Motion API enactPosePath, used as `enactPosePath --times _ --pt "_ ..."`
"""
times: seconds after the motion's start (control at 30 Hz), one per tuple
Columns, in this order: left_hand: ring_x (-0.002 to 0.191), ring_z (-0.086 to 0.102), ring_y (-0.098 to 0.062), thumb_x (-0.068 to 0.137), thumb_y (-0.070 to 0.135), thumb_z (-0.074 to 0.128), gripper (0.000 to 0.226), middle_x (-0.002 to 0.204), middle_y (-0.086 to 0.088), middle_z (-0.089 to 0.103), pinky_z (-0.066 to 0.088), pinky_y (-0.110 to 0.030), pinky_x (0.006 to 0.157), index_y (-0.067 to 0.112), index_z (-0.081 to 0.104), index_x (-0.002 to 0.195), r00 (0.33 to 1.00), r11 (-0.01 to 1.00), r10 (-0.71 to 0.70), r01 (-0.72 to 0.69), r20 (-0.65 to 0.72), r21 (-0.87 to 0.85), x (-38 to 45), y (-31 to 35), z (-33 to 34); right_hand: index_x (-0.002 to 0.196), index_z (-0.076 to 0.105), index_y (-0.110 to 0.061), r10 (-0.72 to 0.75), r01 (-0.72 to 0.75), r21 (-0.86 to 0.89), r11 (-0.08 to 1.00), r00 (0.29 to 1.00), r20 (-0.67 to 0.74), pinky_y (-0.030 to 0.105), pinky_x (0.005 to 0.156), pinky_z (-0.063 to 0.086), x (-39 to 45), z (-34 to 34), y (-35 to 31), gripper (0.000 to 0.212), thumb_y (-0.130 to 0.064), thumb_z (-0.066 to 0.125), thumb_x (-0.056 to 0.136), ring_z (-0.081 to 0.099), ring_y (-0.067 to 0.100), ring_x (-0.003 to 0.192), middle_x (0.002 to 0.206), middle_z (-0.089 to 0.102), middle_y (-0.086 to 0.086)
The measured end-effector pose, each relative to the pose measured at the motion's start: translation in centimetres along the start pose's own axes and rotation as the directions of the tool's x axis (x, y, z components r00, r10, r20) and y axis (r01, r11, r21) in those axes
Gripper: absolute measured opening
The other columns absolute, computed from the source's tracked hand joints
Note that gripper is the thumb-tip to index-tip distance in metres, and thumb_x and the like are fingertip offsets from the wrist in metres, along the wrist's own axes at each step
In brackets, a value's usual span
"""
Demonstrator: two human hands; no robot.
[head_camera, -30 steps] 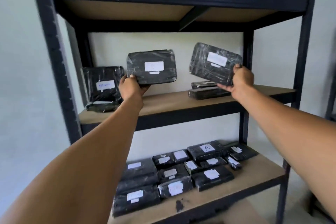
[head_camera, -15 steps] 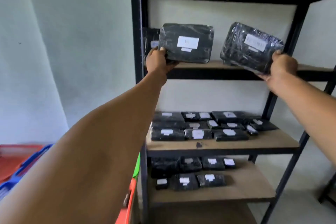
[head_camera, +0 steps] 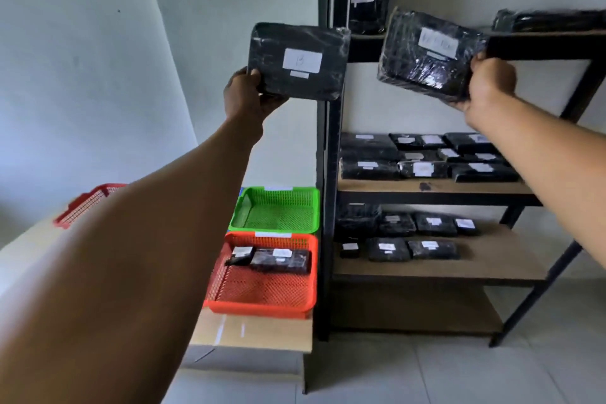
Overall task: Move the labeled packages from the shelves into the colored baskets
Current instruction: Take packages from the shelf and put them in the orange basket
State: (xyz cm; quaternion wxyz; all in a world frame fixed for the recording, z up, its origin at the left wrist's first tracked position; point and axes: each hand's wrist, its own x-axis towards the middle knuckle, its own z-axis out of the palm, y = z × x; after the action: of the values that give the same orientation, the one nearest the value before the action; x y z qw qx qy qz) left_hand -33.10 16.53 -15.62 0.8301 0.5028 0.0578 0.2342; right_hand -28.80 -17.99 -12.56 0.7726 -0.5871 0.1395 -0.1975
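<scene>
Packages wrapped in black film are in both my hands now: my left hand (head_camera: 244,93) grips the lower left corner of the package marked B (head_camera: 298,61), and my right hand (head_camera: 485,84) clamps the right end of a second package (head_camera: 429,56) whose label is too blurred to read. A second ago both were held up right at the upper shelf; since then I've swung left, so the B package sits clear of the shelf frame (head_camera: 326,141) and the baskets have come into view below, which I take to mean the carry is under way and the drop comes next. I count three baskets: a green basket (head_camera: 275,225), holding nothing I can see, an orange basket (head_camera: 262,302) just in front of it with two packages inside, and a red basket (head_camera: 88,203) further left, mostly hidden behind my arm; a sliver of blue shows behind the green one. On the shelves, two packages remain up top, about eight on the middle shelf, and about seven on the lower shelf.
</scene>
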Motion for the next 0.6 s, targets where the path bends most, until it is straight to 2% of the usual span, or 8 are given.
enactPosePath --times 0.1,0.2,0.3,0.37,0.47,0.6 --pt "0.093 0.071 -0.043 0.098 0.003 0.046 0.025 0.100 -0.022 0.068 0.062 -0.052 0.074 0.000 0.066 0.113 0.998 0.998 -0.051 0.052 -0.043 0.026 0.9 -1.3 -6.6 0.097 0.068 -0.023 0.032 -0.029 -0.059 0.998 0.999 0.039 0.049 0.069 0.061 -2.9 2.9 4.3 0.014 -0.032 0.057 0.099 0.071 0.022 0.089 0.107 0.071 0.003" --pt "0.092 0.071 -0.042 0.098 0.003 0.045 0.027 0.093 -0.019 0.066 0.062 -0.048 0.072 -0.002 0.064 0.116 0.990 0.988 -0.113 0.121 -0.082 0.096 1.7 -3.3 -13.2 0.095 0.068 -0.020 0.093 -0.090 -0.131 0.987 0.995 0.018 0.050 0.075 0.061 -5.7 5.1 9.4 0.018 -0.032 0.055 0.100 0.070 0.025 0.091 0.105 0.072 0.006" --pt "0.097 0.070 -0.042 0.097 0.003 0.044 0.031 0.098 -0.020 0.069 0.062 -0.048 0.071 0.000 0.063 0.121 0.975 0.962 -0.191 0.209 -0.115 0.173 2.0 -5.8 -19.2 0.105 0.065 -0.018 0.197 -0.195 -0.152 0.969 0.980 0.001 0.047 0.067 0.062 -8.3 7.0 14.7 0.019 -0.034 0.056 0.100 0.071 0.027 0.094 0.107 0.070 0.006" --pt "0.101 0.069 -0.042 0.096 0.004 0.045 0.032 0.108 -0.023 0.070 0.062 -0.049 0.071 0.003 0.064 0.122 0.961 0.932 -0.243 0.268 -0.130 0.244 1.5 -7.7 -22.4 0.110 0.061 -0.017 0.261 -0.260 -0.182 0.948 0.965 -0.019 0.049 0.071 0.061 -10.1 7.5 17.9 0.020 -0.033 0.056 0.100 0.068 0.029 0.094 0.109 0.067 0.007" --pt "0.096 0.071 -0.036 0.097 0.006 0.048 0.028 0.109 -0.020 0.069 0.063 -0.041 0.063 0.007 0.064 0.120 0.946 0.866 -0.285 0.324 -0.156 0.381 -0.1 -10.2 -25.9 0.103 0.058 -0.017 0.339 -0.344 -0.241 0.908 0.939 -0.063 0.050 0.073 0.058 -12.6 7.6 22.7 0.014 -0.031 0.055 0.101 0.065 0.031 0.092 0.108 0.063 0.009" --pt "0.084 0.068 -0.030 0.099 0.007 0.048 0.020 0.099 -0.012 0.066 0.061 -0.036 0.058 0.015 0.060 0.113 0.914 0.789 -0.350 0.405 -0.203 0.462 -2.6 -13.7 -29.1 0.080 0.056 -0.019 0.386 -0.402 -0.357 0.843 0.915 -0.117 0.054 0.079 0.059 -15.0 7.0 28.2 0.023 -0.028 0.053 0.102 0.065 0.031 0.089 0.100 0.062 0.010"
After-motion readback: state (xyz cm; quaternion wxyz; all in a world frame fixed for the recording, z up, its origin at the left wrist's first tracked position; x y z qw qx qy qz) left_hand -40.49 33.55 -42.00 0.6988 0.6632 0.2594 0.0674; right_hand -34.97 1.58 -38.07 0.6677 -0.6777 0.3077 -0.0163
